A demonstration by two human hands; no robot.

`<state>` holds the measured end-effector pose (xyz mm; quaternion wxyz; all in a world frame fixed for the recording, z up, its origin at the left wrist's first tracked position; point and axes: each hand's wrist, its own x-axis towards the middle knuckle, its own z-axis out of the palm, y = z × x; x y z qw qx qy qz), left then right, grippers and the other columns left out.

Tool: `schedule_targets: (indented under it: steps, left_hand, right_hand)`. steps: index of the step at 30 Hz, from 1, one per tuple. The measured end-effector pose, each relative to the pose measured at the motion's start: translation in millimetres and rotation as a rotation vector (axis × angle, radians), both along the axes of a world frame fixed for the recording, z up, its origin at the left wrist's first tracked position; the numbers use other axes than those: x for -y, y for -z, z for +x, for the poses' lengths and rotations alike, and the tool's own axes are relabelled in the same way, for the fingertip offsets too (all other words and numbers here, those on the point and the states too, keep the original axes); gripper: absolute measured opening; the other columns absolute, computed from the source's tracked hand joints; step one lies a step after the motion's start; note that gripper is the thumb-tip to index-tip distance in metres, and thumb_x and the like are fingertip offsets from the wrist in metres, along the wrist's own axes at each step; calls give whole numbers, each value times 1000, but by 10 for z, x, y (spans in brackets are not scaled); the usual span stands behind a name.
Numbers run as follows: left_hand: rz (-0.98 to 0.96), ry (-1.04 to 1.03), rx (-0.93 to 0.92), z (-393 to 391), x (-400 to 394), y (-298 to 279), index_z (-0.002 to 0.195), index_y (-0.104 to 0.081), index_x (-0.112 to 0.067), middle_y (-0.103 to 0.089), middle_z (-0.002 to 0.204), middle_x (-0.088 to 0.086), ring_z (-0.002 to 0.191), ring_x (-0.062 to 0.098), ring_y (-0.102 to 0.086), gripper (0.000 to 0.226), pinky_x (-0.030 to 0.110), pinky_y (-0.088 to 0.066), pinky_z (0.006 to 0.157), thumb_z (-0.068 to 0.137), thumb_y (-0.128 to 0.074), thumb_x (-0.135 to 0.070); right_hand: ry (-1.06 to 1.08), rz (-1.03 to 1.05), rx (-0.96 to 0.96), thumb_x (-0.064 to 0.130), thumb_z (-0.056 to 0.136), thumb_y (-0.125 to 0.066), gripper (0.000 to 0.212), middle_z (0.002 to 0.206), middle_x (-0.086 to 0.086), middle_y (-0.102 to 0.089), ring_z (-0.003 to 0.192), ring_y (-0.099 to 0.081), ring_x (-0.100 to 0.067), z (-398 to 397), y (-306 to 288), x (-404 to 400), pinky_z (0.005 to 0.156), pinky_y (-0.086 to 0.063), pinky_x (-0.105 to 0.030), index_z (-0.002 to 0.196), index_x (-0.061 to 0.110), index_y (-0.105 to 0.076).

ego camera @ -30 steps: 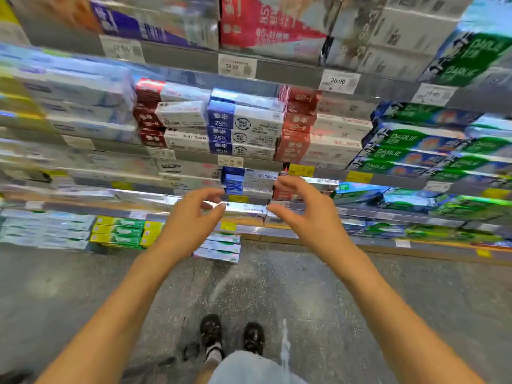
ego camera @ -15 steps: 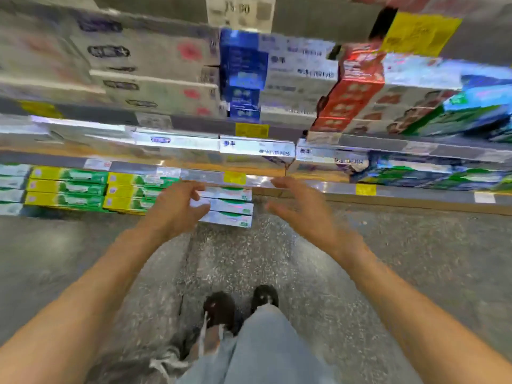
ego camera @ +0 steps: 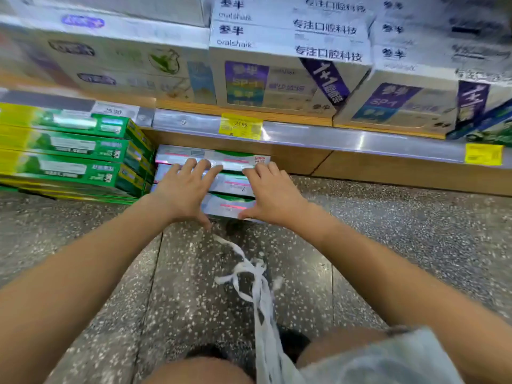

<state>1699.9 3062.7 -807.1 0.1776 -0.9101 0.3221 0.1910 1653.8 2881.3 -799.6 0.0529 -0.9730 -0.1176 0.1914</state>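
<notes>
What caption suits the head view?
Left hand and right hand spread on a stack of white boxes beside green boxes under a shelf.

box stack below shelf, apparently on floor

"oralshark" on white boxes
</notes>
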Motion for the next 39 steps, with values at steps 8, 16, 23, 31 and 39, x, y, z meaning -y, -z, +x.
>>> schedule_targets:
  steps: [8, 16, 23, 31, 39]
  left_hand:
    - [-36, 108, 108, 34, -1, 328, 145, -11, -9, -25, 136, 12, 124, 29, -30, 104, 36, -30, 102, 72, -63, -62]
    - [-92, 136, 65, -7, -37, 284, 146, -10, -1, -28, 141, 15, 127, 31, -32, 92, 37, -25, 107, 82, -57, -49]
    - [-354, 129, 113, 3, -57, -526, 116, -43, -2, -60, 93, 13, 75, 28, -61, 97, 36, -43, 73, 40, -77, -52]
    - [-501, 64, 112, -156, 4, -3196, 121, -42, -4, -61, 99, 12, 84, 30, -62, 88, 38, -55, 76, 50, -73, -46]
    - [-429, -12, 247, -378, -247, -6548, 124, -45, -9, -58, 102, 7, 89, 26, -60, 101, 32, -50, 82, 43, -70, -64]
  right_hand:
    - [-64, -100, -3, 71, 65, -66, 121, 143, -15, -27, 130, -28, -35, -27, 434, -55, 107, -26, -48, 151, 13, -4]
    - [2, -33, -52, 49, 85, -58, 97, 142, -16, -21, 128, -24, -35, -83, 454, -123, 98, -33, -51, 150, 14, 5]
    - [-33, -37, 1, 52, 85, -55, 94, 144, -14, -22, 129, -24, -34, -113, -717, 97, 98, -35, -49, 151, 16, 2]
    - [-49, -98, 74, 58, 50, -80, 113, 108, -16, -57, 94, -59, -37, -207, -3453, 253, 63, -52, -46, 140, 7, -35]
    - [-134, -73, 267, 71, 60, -66, 112, 114, -7, -51, 101, -44, -27, -298, -6616, 59, 69, -50, -38, 146, 14, -22]
